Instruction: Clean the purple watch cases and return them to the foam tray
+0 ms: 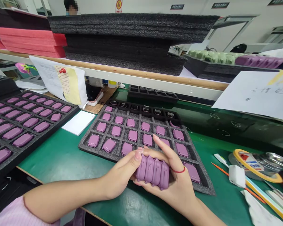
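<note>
A row of several purple cases (153, 172), standing side by side, is held between both hands above the front edge of a black foam tray (204, 179). My right hand (176, 179) cups the row from below and from the right, its index finger stretched up over the tray. At the row's left end, my left hand (124, 171) presses with its thumb and fingers. In the tray's compartments lie more purple cases (132, 135), one per compartment where visible. Its back row holds dark pieces (146, 109). The hands hide part of the tray's front.
A second foam tray of purple cases (41, 126) lies left, beside a white pad (78, 122). A shelf edge (132, 75) crosses behind, bearing black foam stacks (122, 47). Tape (257, 164), a white block (237, 175) and thin tools lie right on the green table (61, 160).
</note>
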`<state>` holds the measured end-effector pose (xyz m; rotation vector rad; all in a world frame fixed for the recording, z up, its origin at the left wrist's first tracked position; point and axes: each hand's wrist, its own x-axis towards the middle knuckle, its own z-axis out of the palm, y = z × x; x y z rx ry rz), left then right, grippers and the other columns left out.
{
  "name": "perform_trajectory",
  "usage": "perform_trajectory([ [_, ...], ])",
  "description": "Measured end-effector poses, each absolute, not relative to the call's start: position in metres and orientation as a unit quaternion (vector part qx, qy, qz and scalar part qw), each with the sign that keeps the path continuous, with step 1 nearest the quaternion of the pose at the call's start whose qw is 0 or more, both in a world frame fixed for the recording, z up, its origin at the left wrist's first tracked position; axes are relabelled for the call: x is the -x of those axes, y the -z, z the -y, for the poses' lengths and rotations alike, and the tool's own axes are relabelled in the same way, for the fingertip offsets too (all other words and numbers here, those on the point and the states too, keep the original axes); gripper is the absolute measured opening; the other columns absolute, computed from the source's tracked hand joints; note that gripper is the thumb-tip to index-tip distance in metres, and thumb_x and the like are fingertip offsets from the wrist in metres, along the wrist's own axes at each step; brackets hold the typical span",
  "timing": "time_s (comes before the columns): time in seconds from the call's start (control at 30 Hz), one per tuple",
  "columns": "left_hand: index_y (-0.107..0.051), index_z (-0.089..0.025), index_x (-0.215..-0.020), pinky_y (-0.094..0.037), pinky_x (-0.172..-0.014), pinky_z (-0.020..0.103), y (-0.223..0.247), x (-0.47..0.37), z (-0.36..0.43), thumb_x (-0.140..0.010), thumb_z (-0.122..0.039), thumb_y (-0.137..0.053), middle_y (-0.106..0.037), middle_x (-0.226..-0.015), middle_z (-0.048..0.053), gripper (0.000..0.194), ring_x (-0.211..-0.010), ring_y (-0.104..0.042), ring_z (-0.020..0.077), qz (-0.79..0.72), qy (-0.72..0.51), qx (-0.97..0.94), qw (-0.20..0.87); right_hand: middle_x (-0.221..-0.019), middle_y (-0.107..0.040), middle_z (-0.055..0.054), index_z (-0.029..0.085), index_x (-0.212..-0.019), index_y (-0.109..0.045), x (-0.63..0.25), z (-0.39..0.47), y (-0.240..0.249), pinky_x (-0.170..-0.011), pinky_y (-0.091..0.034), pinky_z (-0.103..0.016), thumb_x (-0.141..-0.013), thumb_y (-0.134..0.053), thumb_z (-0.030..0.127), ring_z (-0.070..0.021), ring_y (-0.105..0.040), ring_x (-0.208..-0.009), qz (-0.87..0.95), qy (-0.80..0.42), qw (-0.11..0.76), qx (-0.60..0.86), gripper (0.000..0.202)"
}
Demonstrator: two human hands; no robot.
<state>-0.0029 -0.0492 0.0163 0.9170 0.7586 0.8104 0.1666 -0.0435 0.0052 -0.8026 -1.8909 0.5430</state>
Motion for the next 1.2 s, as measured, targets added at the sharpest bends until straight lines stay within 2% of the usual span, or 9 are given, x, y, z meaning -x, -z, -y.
perform_trajectory([
  [0.3,-0.061,-0.016,-0.118,-0.047,-0.076,0.03,-0.015,0.003,0.049,-0.079,-0.079,-0.057,-0.06,-0.093,0.003,0.074,-0.082,-0.055,0.0158,-0.344,-0.375,-0.412,0.756,-0.12,-0.074,-0.007,0.027,-0.158,-0.026,-0.165,0.043,-0.008,-0.106,-0.056,-0.041,-0.079,-0.083,0.029,-0.0241,-0.072,-0.113,0.782,-0.223,0.489,0.315,0.097],
  [0.4,-0.062,-0.015,-0.115,-0.049,-0.082,0.033,-0.016,0.004,0.048,-0.082,-0.077,-0.056,-0.062,-0.1,0.006,0.07,-0.092,-0.058,0.0194,-0.335,-0.389,-0.434,0.74,-0.119,-0.074,-0.007,0.027,-0.158,-0.025,-0.164,0.043,-0.008,-0.105,-0.057,-0.042,-0.08,-0.082,0.029,-0.0246,-0.071,-0.113,0.786,-0.218,0.488,0.311,0.097],
  [0.47,-0.063,-0.015,-0.112,-0.049,-0.09,0.036,-0.019,0.004,0.047,-0.081,-0.069,-0.066,-0.063,-0.106,0.008,0.062,-0.1,-0.059,0.0224,-0.316,-0.393,-0.47,0.724,-0.118,-0.074,-0.008,0.027,-0.158,-0.026,-0.164,0.044,-0.007,-0.103,-0.058,-0.043,-0.082,-0.08,0.03,-0.0252,-0.072,-0.112,0.788,-0.219,0.485,0.308,0.094],
  [0.57,-0.065,-0.017,-0.111,-0.049,-0.098,0.039,-0.024,0.003,0.045,-0.073,-0.041,-0.085,-0.064,-0.113,0.008,0.049,-0.108,-0.061,0.0247,-0.287,-0.376,-0.532,0.702,-0.119,-0.074,-0.008,0.028,-0.158,-0.028,-0.166,0.046,-0.006,-0.102,-0.059,-0.043,-0.087,-0.074,0.036,-0.0261,-0.072,-0.113,0.793,-0.231,0.479,0.297,0.085],
  [0.7,-0.069,-0.018,-0.108,-0.046,-0.106,0.043,-0.026,0.004,0.043,-0.06,-0.02,-0.092,-0.066,-0.115,0.007,0.053,-0.116,-0.061,0.0285,-0.287,-0.367,-0.56,0.685,-0.121,-0.074,-0.009,0.029,-0.158,-0.029,-0.17,0.046,-0.004,-0.102,-0.059,-0.044,-0.086,-0.074,0.043,-0.0284,-0.07,-0.116,0.798,-0.231,0.475,0.29,0.086],
  [0.8,-0.07,-0.018,-0.104,-0.047,-0.106,0.044,-0.025,0.005,0.041,-0.054,-0.016,-0.095,-0.068,-0.112,0.006,0.056,-0.116,-0.061,0.0286,-0.288,-0.367,-0.569,0.678,-0.122,-0.074,-0.01,0.028,-0.159,-0.025,-0.17,0.045,-0.004,-0.103,-0.058,-0.045,-0.087,-0.074,0.042,-0.0289,-0.07,-0.117,0.809,-0.218,0.463,0.288,0.088],
  [1.03,-0.071,-0.018,-0.105,-0.048,-0.106,0.043,-0.024,0.004,0.042,-0.055,-0.017,-0.095,-0.071,-0.11,0.005,0.056,-0.108,-0.067,0.0256,-0.264,-0.375,-0.54,0.706,-0.124,-0.073,-0.01,0.026,-0.161,-0.018,-0.169,0.046,-0.007,-0.105,-0.055,-0.047,-0.094,-0.066,0.035,-0.0282,-0.067,-0.121,0.845,-0.165,0.437,0.261,0.083],
  [1.13,-0.072,-0.017,-0.105,-0.051,-0.103,0.041,-0.024,0.005,0.044,-0.056,-0.017,-0.095,-0.074,-0.108,0.007,0.054,-0.107,-0.069,0.0265,-0.291,-0.387,-0.558,0.674,-0.138,-0.065,-0.01,0.026,-0.161,-0.019,-0.17,0.05,-0.01,-0.116,-0.045,-0.049,-0.092,-0.067,0.028,-0.0282,-0.055,-0.136,0.863,-0.138,0.418,0.248,0.084],
  [1.2,-0.072,-0.017,-0.109,-0.053,-0.099,0.04,-0.024,0.007,0.044,-0.056,-0.018,-0.095,-0.075,-0.111,0.008,0.058,-0.107,-0.069,0.0269,-0.326,-0.402,-0.58,0.629,-0.151,-0.052,-0.011,0.027,-0.16,-0.021,-0.171,0.052,-0.014,-0.12,-0.038,-0.053,-0.085,-0.075,0.038,-0.0317,-0.044,-0.144,0.848,-0.168,0.422,0.273,0.094],
])
